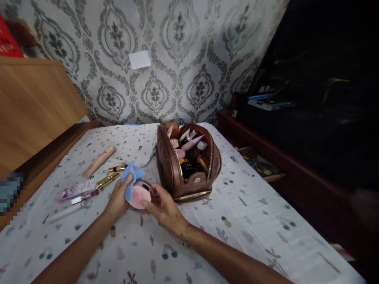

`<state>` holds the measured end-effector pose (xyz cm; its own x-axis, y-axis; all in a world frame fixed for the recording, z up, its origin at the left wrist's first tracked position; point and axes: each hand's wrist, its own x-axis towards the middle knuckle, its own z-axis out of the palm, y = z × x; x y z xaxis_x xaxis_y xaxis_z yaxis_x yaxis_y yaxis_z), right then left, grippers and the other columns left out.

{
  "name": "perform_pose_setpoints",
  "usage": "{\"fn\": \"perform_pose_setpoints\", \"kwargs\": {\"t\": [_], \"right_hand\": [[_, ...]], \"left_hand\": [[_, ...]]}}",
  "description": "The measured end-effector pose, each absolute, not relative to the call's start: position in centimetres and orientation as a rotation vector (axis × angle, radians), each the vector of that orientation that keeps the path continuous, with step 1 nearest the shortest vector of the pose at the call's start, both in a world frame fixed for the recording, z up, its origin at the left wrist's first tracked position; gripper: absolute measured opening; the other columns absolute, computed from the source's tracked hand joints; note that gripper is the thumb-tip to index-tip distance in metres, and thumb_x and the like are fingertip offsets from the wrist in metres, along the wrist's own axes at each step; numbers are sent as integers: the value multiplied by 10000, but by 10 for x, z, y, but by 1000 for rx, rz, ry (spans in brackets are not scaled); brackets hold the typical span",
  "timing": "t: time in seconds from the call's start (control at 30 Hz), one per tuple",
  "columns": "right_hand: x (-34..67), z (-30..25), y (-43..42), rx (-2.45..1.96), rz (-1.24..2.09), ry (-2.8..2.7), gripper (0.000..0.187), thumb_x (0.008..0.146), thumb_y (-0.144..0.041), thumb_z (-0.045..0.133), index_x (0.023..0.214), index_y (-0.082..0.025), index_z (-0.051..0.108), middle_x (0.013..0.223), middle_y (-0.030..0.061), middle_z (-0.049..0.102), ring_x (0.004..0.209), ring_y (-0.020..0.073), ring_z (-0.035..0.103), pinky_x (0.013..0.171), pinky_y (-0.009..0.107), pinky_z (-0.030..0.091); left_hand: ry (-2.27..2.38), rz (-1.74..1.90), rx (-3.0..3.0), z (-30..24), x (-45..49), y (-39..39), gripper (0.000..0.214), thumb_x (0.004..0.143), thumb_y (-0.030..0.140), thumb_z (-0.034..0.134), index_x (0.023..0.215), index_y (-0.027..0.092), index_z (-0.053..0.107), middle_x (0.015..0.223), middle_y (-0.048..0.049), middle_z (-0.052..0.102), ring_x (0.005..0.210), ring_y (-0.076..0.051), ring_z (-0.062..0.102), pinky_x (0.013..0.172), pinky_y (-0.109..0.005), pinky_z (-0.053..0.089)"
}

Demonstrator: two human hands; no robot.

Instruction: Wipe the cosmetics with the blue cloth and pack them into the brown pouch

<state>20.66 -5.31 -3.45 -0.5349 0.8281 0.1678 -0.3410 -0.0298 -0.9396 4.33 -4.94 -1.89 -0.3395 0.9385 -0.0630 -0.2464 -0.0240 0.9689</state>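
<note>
My left hand (116,200) is closed on a crumpled blue cloth (130,177), pressing it against the side of a round, clear-edged powder case (147,186). From the other side my right hand (168,213) grips the same case, its thumb on a fluffy pink powder puff (140,198) at the front. Just beyond my right hand stands an unzipped brown makeup bag (169,169), full of tubes, bottles and a black compact. Left of my hands lie a beige tube (99,161), gold-coloured cosmetic tubes (108,180), a pink-and-white tube (75,191), a lip gloss (85,197) and a thin white brush (63,213).
Everything rests on a white printed sheet (237,236). A wooden board (32,86) borders it on the left and dark red furniture (254,134) on the right, with an open drawer (263,169). Patterned wallpaper (177,79) rises behind.
</note>
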Motion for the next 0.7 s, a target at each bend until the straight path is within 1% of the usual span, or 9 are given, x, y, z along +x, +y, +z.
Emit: {"fn": "perform_pose_setpoints", "kwargs": {"t": [0.07, 0.17, 0.23, 0.3, 0.37, 0.47, 0.57, 0.7], "right_hand": [[208, -33, -54, -542, 1665, -1384, 340, 818, -426, 726, 992, -222, 518, 907, -3, 563, 844, 154, 568, 774, 271, 480], [212, -29, -56, -564, 1535, -1496, 303, 883, -428, 648, 1061, -218, 520, 934, 14, 579, 840, 157, 572, 765, 278, 489], [216, -25, -58, -594, 1404, -1601, 278, 923, -414, 591, 1103, -214, 519, 945, 24, 587, 838, 159, 573, 762, 282, 496], [219, -20, -60, -614, 1237, -1697, 270, 946, -392, 554, 1140, -207, 521, 976, 41, 592, 873, 170, 573, 786, 294, 501], [223, -15, -61, -602, 1064, -1782, 271, 963, -368, 527, 1178, -203, 519, 1021, 60, 589, 918, 181, 568, 830, 310, 502], [230, -6, -62, -577, 876, -1922, 293, 989, -341, 476, 1243, -196, 492, 1074, 83, 584, 959, 193, 571, 870, 330, 500], [237, 4, -63, -606, 768, -2055, 329, 1002, -354, 439, 1290, -196, 453, 1119, 102, 593, 982, 214, 589, 854, 350, 506], [243, 14, -63, -650, 670, -2195, 338, 1001, -374, 431, 1290, -198, 438, 1102, 101, 622, 920, 224, 625, 800, 360, 510]], "left_hand": [[1242, 1535, 794, -17, 45, -49, 434, 620, 554, 821, 767, 160, 714, 741, -15, 717, 700, -177, 649, 647, -249, 519], [1198, 1496, 760, -12, 49, -50, 430, 601, 551, 824, 769, 174, 705, 734, -9, 718, 687, -184, 656, 649, -268, 534], [1188, 1478, 743, -9, 51, -51, 429, 587, 547, 826, 774, 182, 699, 727, -8, 716, 690, -192, 662, 657, -279, 545], [1195, 1461, 739, -8, 51, -51, 427, 577, 538, 821, 787, 188, 695, 733, -16, 718, 735, -215, 679, 683, -296, 558], [1218, 1444, 760, -9, 48, -51, 398, 604, 525, 795, 797, 194, 688, 748, -28, 720, 797, -238, 692, 711, -316, 567], [1259, 1430, 801, -16, 41, -53, 312, 641, 473, 766, 790, 215, 674, 736, -31, 710, 828, -252, 696, 720, -342, 573], [1249, 1406, 847, -27, 36, -55, 249, 602, 399, 780, 756, 236, 673, 704, -30, 700, 812, -274, 694, 706, -368, 578], [1248, 1353, 932, -36, 36, -58, 219, 554, 319, 802, 730, 243, 697, 702, -54, 705, 820, -307, 682, 691, -386, 574]]}}
